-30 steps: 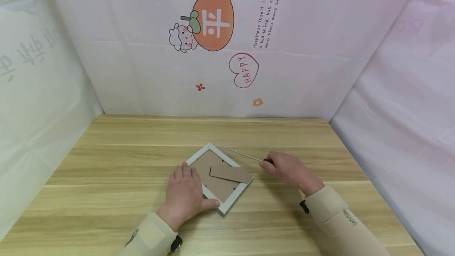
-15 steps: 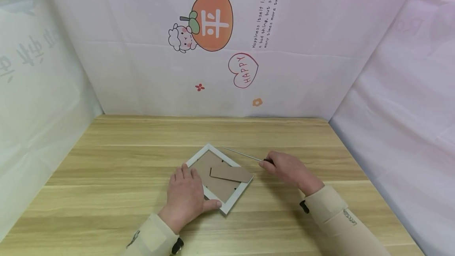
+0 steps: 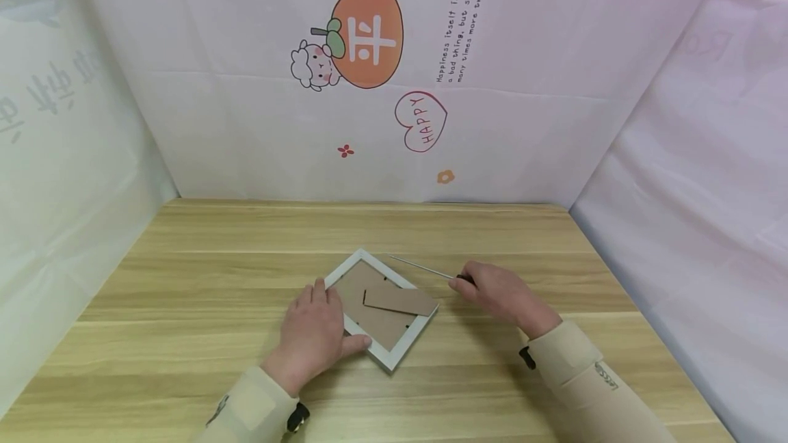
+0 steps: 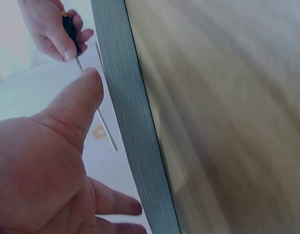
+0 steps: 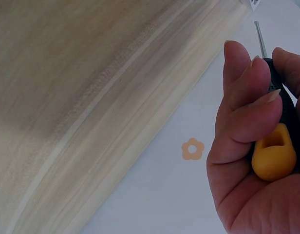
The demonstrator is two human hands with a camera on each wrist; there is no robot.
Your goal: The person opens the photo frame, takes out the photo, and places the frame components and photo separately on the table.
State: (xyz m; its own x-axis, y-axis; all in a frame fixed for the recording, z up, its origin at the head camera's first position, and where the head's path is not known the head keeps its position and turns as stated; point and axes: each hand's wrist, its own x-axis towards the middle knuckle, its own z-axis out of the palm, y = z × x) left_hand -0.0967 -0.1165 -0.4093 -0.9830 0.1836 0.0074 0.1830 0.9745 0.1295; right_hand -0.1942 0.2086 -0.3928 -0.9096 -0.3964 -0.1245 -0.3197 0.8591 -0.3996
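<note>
A white-rimmed photo frame lies back up on the table, turned like a diamond, its brown backing board and stand leg showing. Several small dark tabs dot the board's edges. My left hand rests along the frame's left side, fingers extended and thumb on the lower-left rim. In the left wrist view the frame's grey side edge passes close by. To the right, my right hand grips a screwdriver by its black and yellow handle. Its shaft points left toward the frame's top corner, apart from it.
The wood-grain table spreads around the frame. White printed cloth hangs behind it, with more cloth along the left side and the right side.
My left hand has shifted slightly left, its thumb sliding back from near the frame's bottom corner. The frame has barely moved. The right hand and screwdriver stay in place.
</note>
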